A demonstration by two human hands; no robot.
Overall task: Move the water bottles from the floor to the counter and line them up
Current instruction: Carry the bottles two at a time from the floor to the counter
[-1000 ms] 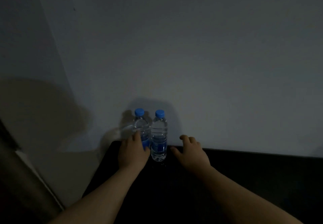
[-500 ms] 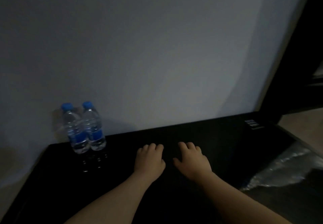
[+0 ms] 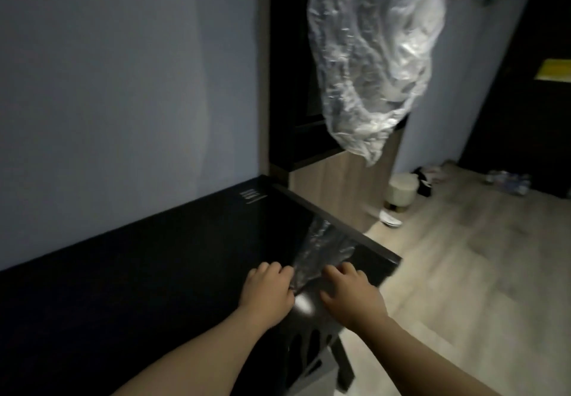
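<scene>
A cluster of water bottles (image 3: 509, 182) lies on the wooden floor far off at the right, by a dark door; it is small and blurred. The black counter (image 3: 129, 272) runs along the grey wall and ends at the right near my hands. My left hand (image 3: 268, 290) and my right hand (image 3: 349, 292) hover palm down over the counter's right end, fingers loosely curled, holding nothing. No bottle on the counter is in view.
A crumpled clear plastic bag (image 3: 370, 55) hangs above the counter's end and is mirrored in the glossy top. On the floor beyond stand a small pale stool (image 3: 401, 193), a white shoe (image 3: 390, 219) and dark items (image 3: 425, 181). A dark doorway opens behind.
My view has swung right along the counter. The two bottles standing at its left end have left the frame. Both hands moved from them to the right end, empty.
</scene>
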